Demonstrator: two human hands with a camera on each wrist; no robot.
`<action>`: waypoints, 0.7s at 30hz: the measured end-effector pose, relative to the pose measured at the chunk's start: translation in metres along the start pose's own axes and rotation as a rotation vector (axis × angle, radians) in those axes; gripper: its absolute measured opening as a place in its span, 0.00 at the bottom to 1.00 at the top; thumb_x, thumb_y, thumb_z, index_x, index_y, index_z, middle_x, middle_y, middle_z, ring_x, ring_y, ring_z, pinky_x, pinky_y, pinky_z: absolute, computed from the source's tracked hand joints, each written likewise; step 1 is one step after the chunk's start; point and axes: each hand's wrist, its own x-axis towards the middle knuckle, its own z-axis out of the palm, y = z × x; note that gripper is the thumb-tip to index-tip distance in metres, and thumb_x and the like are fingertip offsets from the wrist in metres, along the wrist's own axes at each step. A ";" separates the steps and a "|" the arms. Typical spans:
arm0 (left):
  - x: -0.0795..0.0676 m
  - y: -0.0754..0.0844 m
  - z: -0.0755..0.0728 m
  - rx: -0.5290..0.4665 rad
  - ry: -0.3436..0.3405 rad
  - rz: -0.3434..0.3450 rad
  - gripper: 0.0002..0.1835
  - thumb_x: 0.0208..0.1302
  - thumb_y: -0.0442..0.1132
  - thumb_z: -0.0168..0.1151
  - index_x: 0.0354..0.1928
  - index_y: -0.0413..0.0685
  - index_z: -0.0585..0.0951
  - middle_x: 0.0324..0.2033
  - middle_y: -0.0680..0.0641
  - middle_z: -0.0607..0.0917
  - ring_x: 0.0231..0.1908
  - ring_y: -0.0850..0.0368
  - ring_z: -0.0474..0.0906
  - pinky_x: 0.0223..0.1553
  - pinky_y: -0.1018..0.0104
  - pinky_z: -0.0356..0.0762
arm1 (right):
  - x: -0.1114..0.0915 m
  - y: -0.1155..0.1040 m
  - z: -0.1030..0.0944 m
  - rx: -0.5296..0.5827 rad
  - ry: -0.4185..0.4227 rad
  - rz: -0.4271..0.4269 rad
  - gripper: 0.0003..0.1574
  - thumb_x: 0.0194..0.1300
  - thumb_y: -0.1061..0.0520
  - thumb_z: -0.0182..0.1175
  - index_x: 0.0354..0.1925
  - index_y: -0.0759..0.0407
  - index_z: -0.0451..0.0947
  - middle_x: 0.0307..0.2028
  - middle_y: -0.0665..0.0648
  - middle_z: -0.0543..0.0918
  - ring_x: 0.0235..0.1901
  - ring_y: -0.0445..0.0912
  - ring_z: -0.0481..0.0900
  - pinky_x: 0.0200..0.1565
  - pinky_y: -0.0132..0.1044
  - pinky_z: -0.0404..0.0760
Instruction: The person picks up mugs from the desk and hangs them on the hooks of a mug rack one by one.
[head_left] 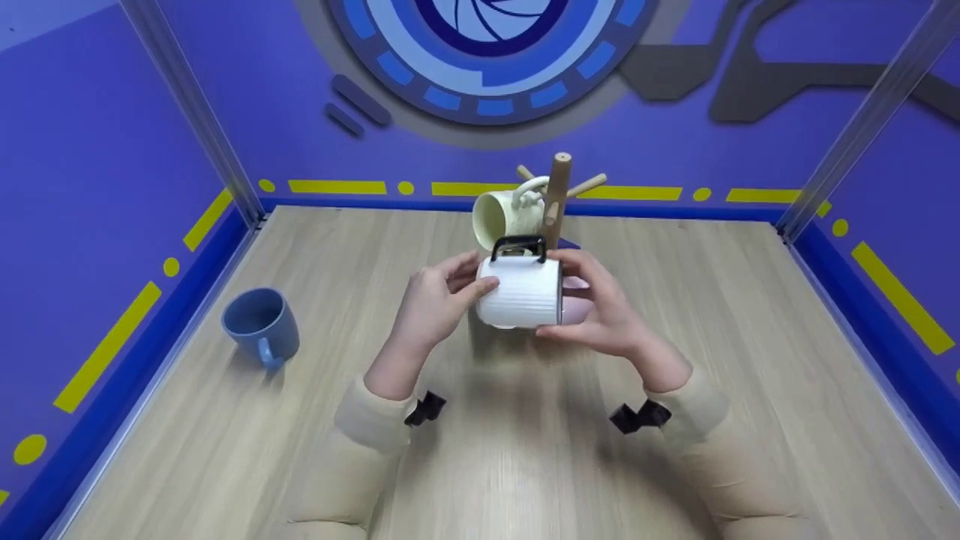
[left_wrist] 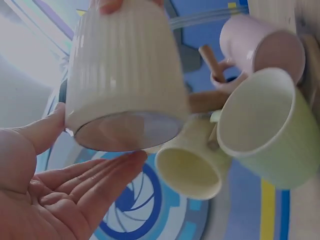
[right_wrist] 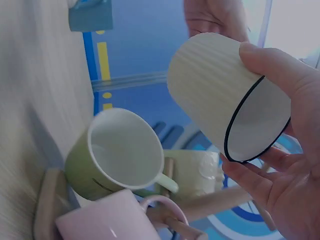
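Both hands hold a white ribbed mug [head_left: 521, 292] on its side, its black handle [head_left: 517, 241] upward and its black-edged mouth toward the right. My left hand [head_left: 435, 304] holds the base end, thumb on the near side; the left wrist view shows its fingers [left_wrist: 95, 185] extended by the base. My right hand [head_left: 604, 307] grips the mouth end between thumb and fingers. Just beyond stands a wooden mug tree [head_left: 559, 184]. On it hang a cream mug [head_left: 491, 217], a pink mug [head_left: 576, 307] and a pale green mug [left_wrist: 280, 135], which the head view hides.
A blue mug [head_left: 262, 326] stands upright on the wooden table [head_left: 420, 480] at the left. Blue-purple panels [head_left: 750, 161] with yellow marks enclose the back and sides. Metal posts [head_left: 191, 105] rise at the back corners.
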 end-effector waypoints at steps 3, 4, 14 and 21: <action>0.006 -0.006 0.008 -0.060 -0.028 0.006 0.27 0.65 0.43 0.72 0.61 0.34 0.81 0.54 0.37 0.88 0.55 0.46 0.87 0.57 0.58 0.85 | 0.003 0.002 -0.009 0.051 0.038 0.077 0.58 0.42 0.68 0.83 0.69 0.69 0.65 0.59 0.68 0.76 0.55 0.44 0.80 0.55 0.30 0.84; 0.009 -0.007 0.011 -0.069 -0.029 0.011 0.26 0.66 0.44 0.72 0.60 0.34 0.82 0.53 0.37 0.89 0.54 0.46 0.87 0.57 0.59 0.85 | 0.005 0.004 -0.012 0.071 0.044 0.109 0.58 0.42 0.69 0.82 0.69 0.69 0.65 0.59 0.67 0.76 0.54 0.45 0.81 0.54 0.31 0.85; 0.039 -0.016 0.029 -0.094 0.010 -0.035 0.20 0.66 0.46 0.72 0.53 0.40 0.87 0.48 0.40 0.91 0.43 0.55 0.88 0.44 0.66 0.88 | 0.024 0.032 -0.029 0.195 0.025 0.348 0.56 0.48 0.71 0.78 0.73 0.63 0.65 0.64 0.63 0.71 0.49 0.48 0.83 0.47 0.34 0.88; 0.052 -0.020 0.034 -0.058 0.028 -0.063 0.19 0.66 0.47 0.72 0.51 0.41 0.89 0.45 0.42 0.92 0.37 0.59 0.86 0.40 0.69 0.87 | 0.027 0.043 -0.032 0.185 0.009 0.428 0.54 0.52 0.67 0.77 0.74 0.61 0.64 0.66 0.64 0.70 0.51 0.49 0.82 0.48 0.32 0.87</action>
